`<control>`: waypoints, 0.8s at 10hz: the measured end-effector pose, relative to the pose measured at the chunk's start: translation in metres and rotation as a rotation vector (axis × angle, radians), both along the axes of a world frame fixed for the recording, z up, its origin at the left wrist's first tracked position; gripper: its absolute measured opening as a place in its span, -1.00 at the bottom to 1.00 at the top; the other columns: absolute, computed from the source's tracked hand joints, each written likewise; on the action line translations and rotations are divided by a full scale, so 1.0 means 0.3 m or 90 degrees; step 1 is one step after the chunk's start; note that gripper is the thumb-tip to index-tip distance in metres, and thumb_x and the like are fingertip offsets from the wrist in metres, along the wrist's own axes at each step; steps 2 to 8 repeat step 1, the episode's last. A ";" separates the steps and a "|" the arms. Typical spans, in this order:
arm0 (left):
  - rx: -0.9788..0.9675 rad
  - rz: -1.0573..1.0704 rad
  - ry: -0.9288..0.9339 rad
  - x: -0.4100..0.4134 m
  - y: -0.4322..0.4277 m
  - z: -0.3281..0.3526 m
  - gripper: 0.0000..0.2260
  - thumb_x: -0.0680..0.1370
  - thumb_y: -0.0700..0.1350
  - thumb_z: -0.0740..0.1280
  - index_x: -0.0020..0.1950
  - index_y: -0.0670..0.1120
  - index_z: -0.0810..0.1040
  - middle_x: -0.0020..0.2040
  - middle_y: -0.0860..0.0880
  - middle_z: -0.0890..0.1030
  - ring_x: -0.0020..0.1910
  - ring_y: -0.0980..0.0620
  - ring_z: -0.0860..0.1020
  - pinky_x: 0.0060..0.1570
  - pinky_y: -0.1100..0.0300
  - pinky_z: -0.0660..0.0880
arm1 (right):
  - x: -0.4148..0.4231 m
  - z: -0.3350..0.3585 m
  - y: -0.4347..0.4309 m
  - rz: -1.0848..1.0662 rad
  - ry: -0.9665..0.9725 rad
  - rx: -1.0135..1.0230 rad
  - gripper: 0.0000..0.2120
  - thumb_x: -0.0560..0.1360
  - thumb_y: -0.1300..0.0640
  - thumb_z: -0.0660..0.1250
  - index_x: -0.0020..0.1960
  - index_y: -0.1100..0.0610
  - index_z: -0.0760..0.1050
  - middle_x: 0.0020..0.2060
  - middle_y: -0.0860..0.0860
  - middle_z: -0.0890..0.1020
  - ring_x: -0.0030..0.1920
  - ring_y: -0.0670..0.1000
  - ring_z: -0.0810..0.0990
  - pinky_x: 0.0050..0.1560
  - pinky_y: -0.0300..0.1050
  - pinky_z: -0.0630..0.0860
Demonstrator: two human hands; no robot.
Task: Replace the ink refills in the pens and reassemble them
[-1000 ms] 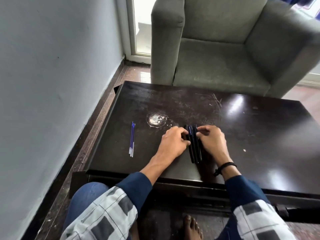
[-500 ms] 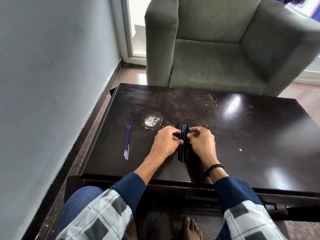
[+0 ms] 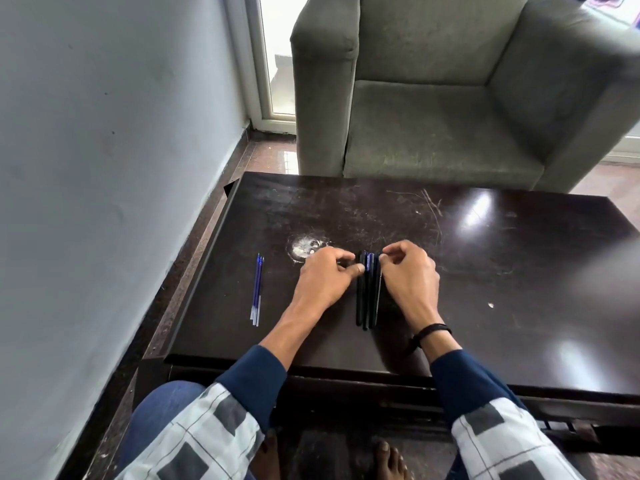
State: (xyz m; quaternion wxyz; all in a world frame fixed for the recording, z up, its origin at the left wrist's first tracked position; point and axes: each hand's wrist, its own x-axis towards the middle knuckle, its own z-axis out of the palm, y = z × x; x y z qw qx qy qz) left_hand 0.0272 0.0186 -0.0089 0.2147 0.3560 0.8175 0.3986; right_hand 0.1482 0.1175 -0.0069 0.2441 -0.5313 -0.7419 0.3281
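Several dark pens (image 3: 367,299) lie side by side on the dark wooden table (image 3: 485,289), pointing away from me. My left hand (image 3: 323,278) rests on their left side, thumb and fingertips pressed against the top end of the leftmost pen. My right hand (image 3: 408,275) sits on their right side, fingers curled and touching the top of the rightmost pen. Two blue ink refills (image 3: 256,291) lie together on the table, well to the left of my left hand.
A whitish round stain (image 3: 304,247) marks the table just beyond my left hand. A grey armchair (image 3: 450,98) stands behind the table. A grey wall (image 3: 104,168) runs along the left. My bare feet (image 3: 391,459) show under the table's near edge.
Both hands stay pressed on the pen bundle. The pens have been squared up from a slight slant to lie straight. The camera view has shifted a little.
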 end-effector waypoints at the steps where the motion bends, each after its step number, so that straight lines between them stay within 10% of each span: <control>1: 0.022 0.052 0.056 -0.055 0.031 0.052 -0.74 0.54 0.01 0.46 0.22 0.01 0.68 0.05 0.05 0.71 -0.03 0.15 0.63 0.15 0.21 0.51 | -0.061 0.016 0.040 0.040 0.020 0.051 -0.89 0.55 0.06 0.34 0.02 -0.04 0.63 -0.01 -0.08 0.67 0.06 0.02 0.61 0.04 -0.10 0.46; 8: 0.022 0.052 0.056 -0.055 0.031 0.052 -0.74 0.54 0.01 0.46 0.22 0.01 0.68 0.05 0.05 0.71 -0.03 0.15 0.63 0.15 0.21 0.51 | -0.061 0.016 0.040 0.040 0.020 0.051 -0.89 0.55 0.06 0.34 0.02 -0.04 0.63 -0.01 -0.08 0.67 0.06 0.02 0.61 0.04 -0.10 0.46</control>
